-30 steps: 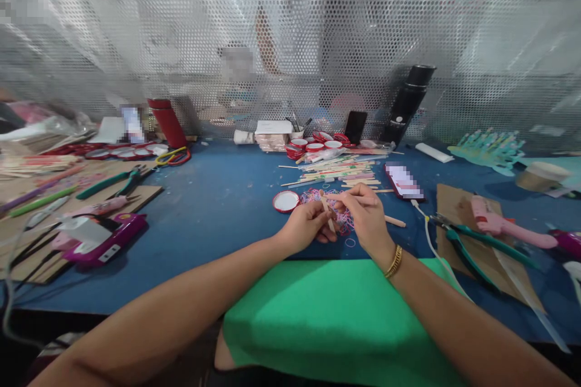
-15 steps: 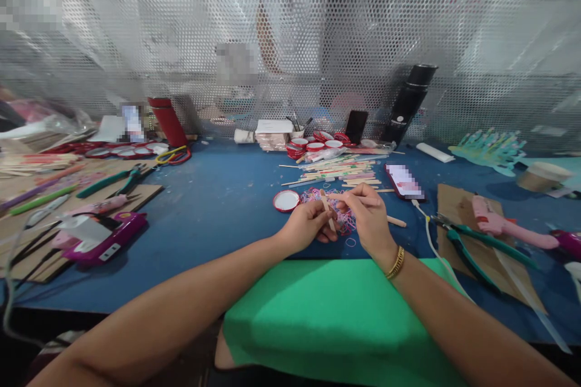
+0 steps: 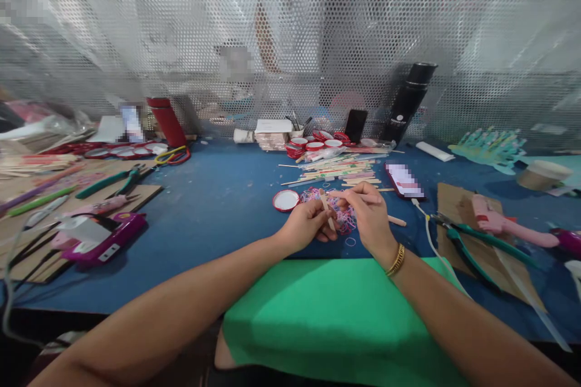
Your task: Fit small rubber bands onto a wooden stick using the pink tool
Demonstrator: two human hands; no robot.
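Note:
My left hand is closed round a flat wooden craft stick, which stands tilted between thumb and fingers. To its right, my right hand is pinched, its index finger reaching toward the top of the stick. What those fingers hold, if anything, is too small to make out. Under and between both hands lies a heap of small pink and purple rubber bands, and one loose band rests nearer me. A round red-rimmed lid lies just beyond my left hand. Another wooden stick pokes out beyond my right wrist.
Behind the heap are many loose sticks and stacked red lids. A charging phone, pliers and a pink glue gun lie right. A purple power strip sits left; a green cloth covers my lap.
The view has shifted very slightly. Both hands stay in nearly the same place, with the craft stick still in my left hand; my right fingers have moved only a little.

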